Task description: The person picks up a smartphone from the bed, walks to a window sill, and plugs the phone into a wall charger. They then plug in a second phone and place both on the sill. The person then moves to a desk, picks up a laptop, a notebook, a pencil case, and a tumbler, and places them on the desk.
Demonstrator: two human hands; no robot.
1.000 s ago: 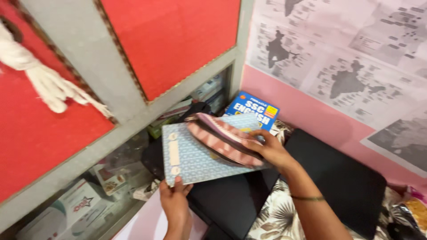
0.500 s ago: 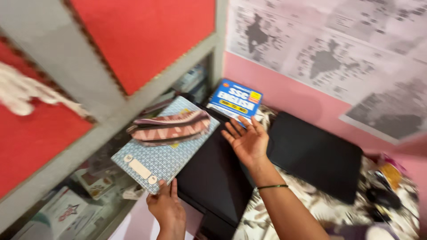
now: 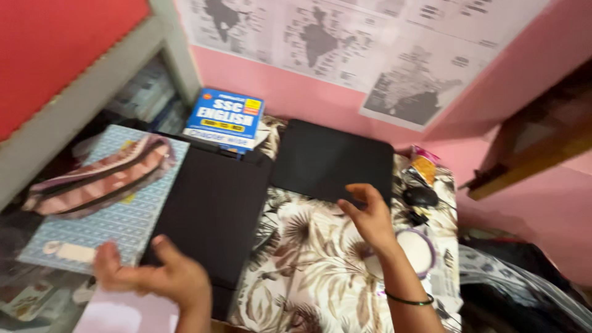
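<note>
My left hand (image 3: pixel 154 274) is blurred, its fingers spread at the near corner of a blue patterned notebook (image 3: pixel 105 225) and a flat black case (image 3: pixel 213 209); it grips nothing. A pink striped pouch (image 3: pixel 98 179) lies on the notebook. My right hand (image 3: pixel 370 216) hovers with its fingers apart over a floral cloth (image 3: pixel 308 259), just in front of a second flat black case (image 3: pixel 333 160). A blue book (image 3: pixel 225 117) lies behind the cases against the pink wall.
A grey cabinet with a red panel (image 3: pixel 55 49) stands at the left, with shelved items behind it. A black mouse (image 3: pixel 420 196), an orange packet (image 3: pixel 425 166) and a round white lid with a purple rim (image 3: pixel 419 250) sit at the right. Map sheets (image 3: pixel 320 37) hang on the wall.
The view has swung right. The notebook with the pouch now lies flat at the left. My right hand let go of the pouch and moved right over the floral cloth.
</note>
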